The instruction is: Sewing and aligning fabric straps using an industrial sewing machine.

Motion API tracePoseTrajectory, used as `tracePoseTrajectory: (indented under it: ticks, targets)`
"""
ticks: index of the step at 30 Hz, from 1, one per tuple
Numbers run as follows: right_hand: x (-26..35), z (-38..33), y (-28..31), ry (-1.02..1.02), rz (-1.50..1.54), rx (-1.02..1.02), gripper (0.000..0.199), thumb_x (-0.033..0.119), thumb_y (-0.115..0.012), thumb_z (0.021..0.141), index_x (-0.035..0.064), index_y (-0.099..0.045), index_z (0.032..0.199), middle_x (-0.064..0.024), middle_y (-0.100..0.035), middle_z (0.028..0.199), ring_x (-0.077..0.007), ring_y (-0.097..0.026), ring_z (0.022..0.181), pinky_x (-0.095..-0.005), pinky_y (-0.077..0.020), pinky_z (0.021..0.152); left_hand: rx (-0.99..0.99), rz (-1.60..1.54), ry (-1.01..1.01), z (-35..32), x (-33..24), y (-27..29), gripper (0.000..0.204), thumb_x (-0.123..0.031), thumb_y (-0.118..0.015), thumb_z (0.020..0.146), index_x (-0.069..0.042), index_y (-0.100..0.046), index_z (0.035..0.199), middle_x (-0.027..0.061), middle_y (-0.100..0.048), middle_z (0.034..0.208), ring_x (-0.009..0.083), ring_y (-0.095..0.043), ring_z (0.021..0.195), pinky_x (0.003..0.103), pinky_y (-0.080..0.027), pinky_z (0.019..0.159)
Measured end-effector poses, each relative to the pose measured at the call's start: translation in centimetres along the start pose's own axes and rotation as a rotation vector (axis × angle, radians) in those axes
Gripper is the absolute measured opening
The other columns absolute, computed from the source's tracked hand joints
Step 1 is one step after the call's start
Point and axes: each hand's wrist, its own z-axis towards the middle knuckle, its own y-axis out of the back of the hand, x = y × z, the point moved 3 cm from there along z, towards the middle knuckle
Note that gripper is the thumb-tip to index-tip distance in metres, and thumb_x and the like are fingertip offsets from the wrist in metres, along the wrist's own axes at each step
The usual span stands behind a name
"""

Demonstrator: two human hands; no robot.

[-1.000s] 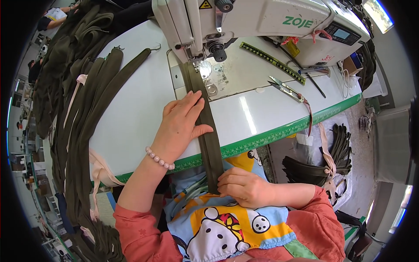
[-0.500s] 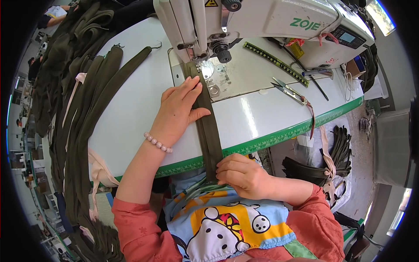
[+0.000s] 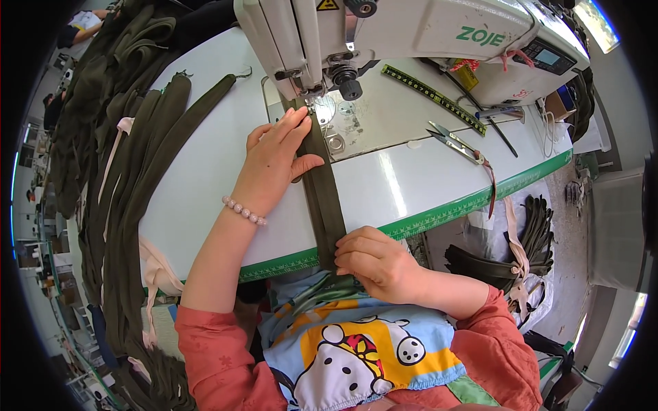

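A long dark olive fabric strip [image 3: 323, 202] runs from under the needle area of a white sewing machine [image 3: 418, 31] down over the table's front edge. My left hand [image 3: 273, 161] lies on its upper stretch, fingers extended toward the presser foot [image 3: 309, 106] and thumb out to the side. Lower down, at the table edge, my right hand [image 3: 378, 266] pinches the strip's right side between thumb and fingers. The strip's near end hangs toward my lap. Machine parts hide its far end.
Thread snips [image 3: 456, 145], a tape measure strip [image 3: 435, 100] and a dark rod [image 3: 502, 137] lie right of the machine bed. Many olive strips [image 3: 147, 144] are heaped at the left. A tied bundle [image 3: 483, 264] sits below the table's green edge [image 3: 439, 209] at right.
Both hands have shifted slightly away from me along with the strip, toward the needle. My left fingertips are now closer to the presser foot.
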Motion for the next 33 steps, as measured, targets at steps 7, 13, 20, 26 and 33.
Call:
tracePoseTrajectory:
  ticks: [7, 13, 20, 26, 33]
  targets:
    - [-0.1, 0.3, 0.2, 0.012, -0.023, -0.015, 0.022, -0.005, -0.071, 0.070, -0.0008, -0.063, 0.090, -0.0109, -0.063, 0.092, -0.0296, -0.062, 0.094, -0.0366, -0.0515, 0.079, 0.011, -0.039, 0.078, -1.4, -1.6, 0.7, 0.050, -0.022, -0.072, 0.080, -0.007, -0.057, 0.126, 0.0056, -0.054, 0.135, 0.0258, -0.054, 0.118, 0.037, -0.042, 0.098]
    - [0.4, 0.6, 0.2, 0.039, 0.007, -0.025, 0.022, -0.004, -0.072, 0.070, -0.0009, -0.063, 0.090, -0.0112, -0.063, 0.092, -0.0303, -0.062, 0.094, -0.0368, -0.0516, 0.079, 0.047, -0.154, 0.062, -3.4, -3.6, 1.6, 0.050, -0.018, -0.072, 0.081, -0.007, -0.056, 0.127, 0.0080, -0.052, 0.135, 0.0295, -0.053, 0.119, 0.037, -0.046, 0.097]
    - [-0.1, 0.1, 0.4, 0.018, -0.025, -0.061, 0.021, -0.004, -0.072, 0.069, -0.0008, -0.062, 0.088, -0.0115, -0.063, 0.091, -0.0306, -0.063, 0.092, -0.0368, -0.0520, 0.077, 0.098, -0.151, 0.124, -3.3, -4.0, 1.5, 0.052, -0.019, -0.073, 0.080, -0.008, -0.056, 0.128, 0.0088, -0.050, 0.138, 0.0304, -0.051, 0.123, 0.039, -0.044, 0.100]
    - [-0.1, 0.1, 0.4, 0.015, -0.034, -0.028, 0.021, -0.004, -0.072, 0.070, -0.0006, -0.062, 0.088, -0.0118, -0.063, 0.090, -0.0302, -0.063, 0.092, -0.0365, -0.0519, 0.077, 0.082, -0.137, 0.045, -2.8, -3.7, 1.5, 0.051, -0.019, -0.073, 0.079, -0.009, -0.057, 0.126, 0.0092, -0.049, 0.140, 0.0310, -0.049, 0.126, 0.040, -0.044, 0.100]
    - [-0.2, 0.8, 0.4, 0.013, -0.040, -0.021, 0.020, -0.005, -0.071, 0.070, -0.0003, -0.062, 0.087, -0.0115, -0.063, 0.089, -0.0301, -0.063, 0.092, -0.0359, -0.0519, 0.076, 0.080, -0.108, 0.024, -2.4, -3.4, 1.4, 0.046, -0.022, -0.075, 0.078, -0.006, -0.059, 0.118, 0.0120, -0.053, 0.133, 0.0315, -0.051, 0.123, 0.042, -0.044, 0.099]
